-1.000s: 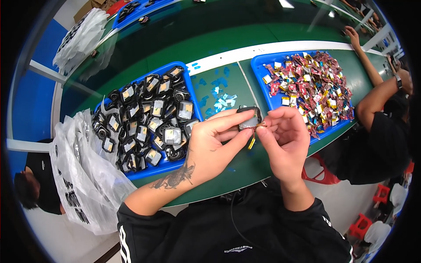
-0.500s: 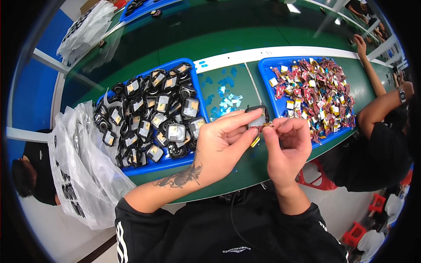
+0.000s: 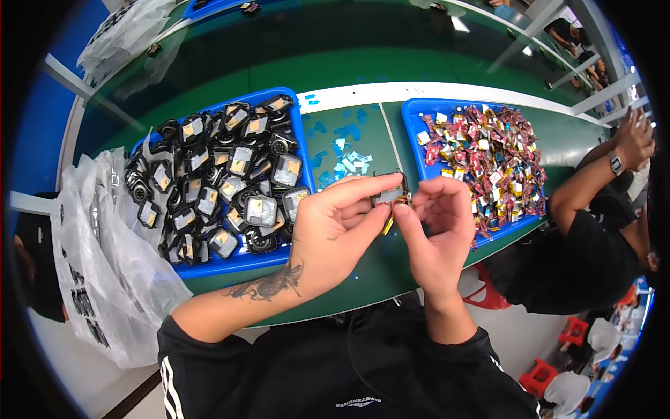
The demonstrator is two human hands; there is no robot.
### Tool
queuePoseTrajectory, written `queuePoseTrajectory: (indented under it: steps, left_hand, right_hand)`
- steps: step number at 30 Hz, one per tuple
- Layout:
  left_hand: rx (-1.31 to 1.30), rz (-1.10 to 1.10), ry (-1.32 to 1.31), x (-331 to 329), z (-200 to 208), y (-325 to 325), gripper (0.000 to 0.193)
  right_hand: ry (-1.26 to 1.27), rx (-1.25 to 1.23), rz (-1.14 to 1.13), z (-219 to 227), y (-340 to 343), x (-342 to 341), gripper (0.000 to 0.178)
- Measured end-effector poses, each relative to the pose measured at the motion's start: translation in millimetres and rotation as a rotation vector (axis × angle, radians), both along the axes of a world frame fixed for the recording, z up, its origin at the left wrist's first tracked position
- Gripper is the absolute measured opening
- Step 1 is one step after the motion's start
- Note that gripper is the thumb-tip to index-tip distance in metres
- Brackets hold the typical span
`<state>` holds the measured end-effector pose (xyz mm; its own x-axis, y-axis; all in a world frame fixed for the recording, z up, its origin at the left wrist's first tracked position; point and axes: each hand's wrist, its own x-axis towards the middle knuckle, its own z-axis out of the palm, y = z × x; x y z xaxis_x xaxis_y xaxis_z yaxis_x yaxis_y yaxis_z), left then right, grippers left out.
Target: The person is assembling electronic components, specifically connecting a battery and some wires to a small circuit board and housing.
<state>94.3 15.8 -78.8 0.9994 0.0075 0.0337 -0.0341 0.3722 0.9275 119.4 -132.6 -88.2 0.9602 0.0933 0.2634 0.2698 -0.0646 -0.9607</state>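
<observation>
Starting at the far left of the left blue tray [image 3: 241, 262], we see a crinkled clear plastic bag [image 3: 105, 265] with dark print hanging off the edge of the green surface [image 3: 349, 279]. That tray is packed with small black modules [image 3: 230, 185], each carrying a pale square patch on top. Right of the tray, loose pale blue bits of film [image 3: 349, 162] lie scattered on the surface, with a white strip [image 3: 447, 91] running along behind them. Just in front of those bits, our left hand [image 3: 331, 230] and right hand [image 3: 436, 230] meet over the surface, both closed in a narrow pinch on the small dark part [image 3: 391, 197], which shows a gold-coloured tab at its lower edge. We judge it very light and rigid in the body but delicate at that tab, so the hold belongs on the casing's sides with fingertips, not on the thin tab, which looks easy to bend. Its small size makes it easy to drop. Right of the hands, the right blue tray [image 3: 412, 112] holds a heap of little red, silver and yellow wrapped pieces [image 3: 488, 157], a few with white square labels. Farthest right, another person's arm [image 3: 593, 174] with a wristwatch rests at the surface edge.
</observation>
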Motion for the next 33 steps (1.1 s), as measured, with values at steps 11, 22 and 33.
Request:
queuePoseTrajectory:
  steps: [11, 22, 33]
  left_hand:
    - [-0.039, 0.035, 0.118, 7.3, 4.0, 12.2, 0.036]
    - [-0.108, -0.011, 0.106, 5.7, 7.8, 12.4, 0.037]
    - [-0.009, -0.029, -0.049, 4.4, 9.3, 10.5, 0.041]
  right_hand:
    - [-0.252, -1.057, 0.079, 16.3, -31.4, 145.6, 0.011]
    - [-0.424, -1.162, 0.079, -14.4, -20.1, 156.8, 0.010]
    - [-0.457, -0.581, 0.109, 40.9, -22.3, 65.5, 0.005]
